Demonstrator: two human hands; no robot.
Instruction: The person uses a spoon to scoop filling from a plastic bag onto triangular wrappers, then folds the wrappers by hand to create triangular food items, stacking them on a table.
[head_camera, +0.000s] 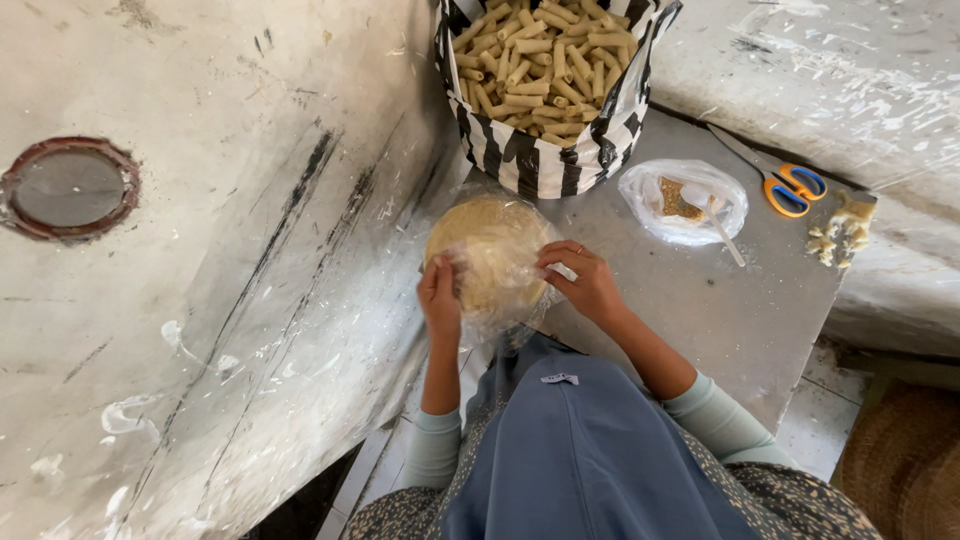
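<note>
Both hands are engaged on a clear plastic bag filled with pale yellow crumbly food (490, 258), which rests on the near left part of a grey metal work surface (720, 310), just in front of the person's blue apron (580, 450). The left hand (439, 300) grips the bag's left edge with fingers closed on the plastic. The right hand (588, 283) presses on the bag's right edge, fingers curled over the film; the two hands stand apart, one on each side of the bag. Directly beyond the bag, at the far edge, stands a black-and-white striped bag of short tube-shaped pasta (540, 90), open at the top. To the right lies a smaller clear plastic bag holding a brown crumb-like portion (683, 200), with a pale stick-like utensil (725, 235) resting on it. Further right lie orange-handled scissors (790, 188), and a small heap of pasta pieces (842, 235) sits at the surface's right edge.
</note>
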